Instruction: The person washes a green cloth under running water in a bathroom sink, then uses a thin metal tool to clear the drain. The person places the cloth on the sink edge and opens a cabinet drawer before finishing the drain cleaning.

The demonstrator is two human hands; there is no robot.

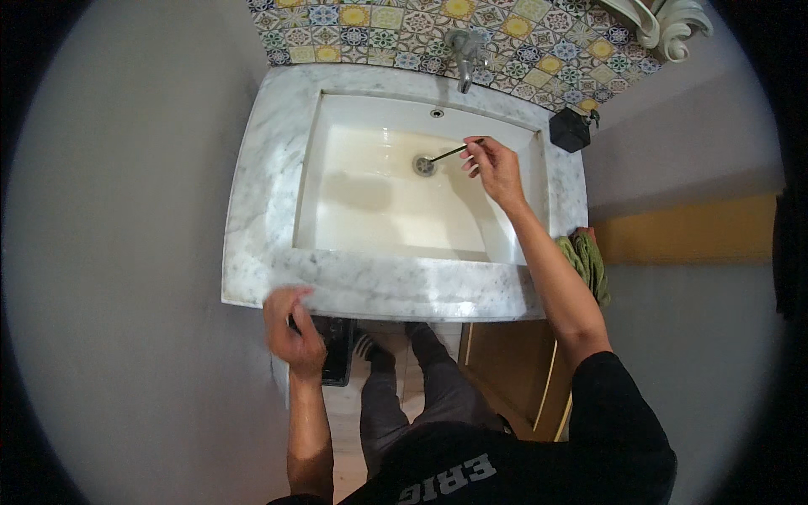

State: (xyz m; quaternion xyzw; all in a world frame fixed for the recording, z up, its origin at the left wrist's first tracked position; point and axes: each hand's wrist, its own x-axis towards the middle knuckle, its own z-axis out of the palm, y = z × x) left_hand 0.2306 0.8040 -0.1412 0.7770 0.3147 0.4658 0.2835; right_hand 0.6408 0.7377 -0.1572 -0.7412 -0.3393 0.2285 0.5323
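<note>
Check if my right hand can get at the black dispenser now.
Probably yes: the black dispenser stands on the counter near your right hand, nothing visible blocking, but that hand holds a thin dark stick.

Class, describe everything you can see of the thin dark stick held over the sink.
The thin dark stick is slender and straight; its material cannot be told. The fingers of the right hand grip it near its upper end. It slants down and leftward above the white basin, its lower tip at the round metal drain. Whether the tip touches or enters the drain is unclear.
</note>
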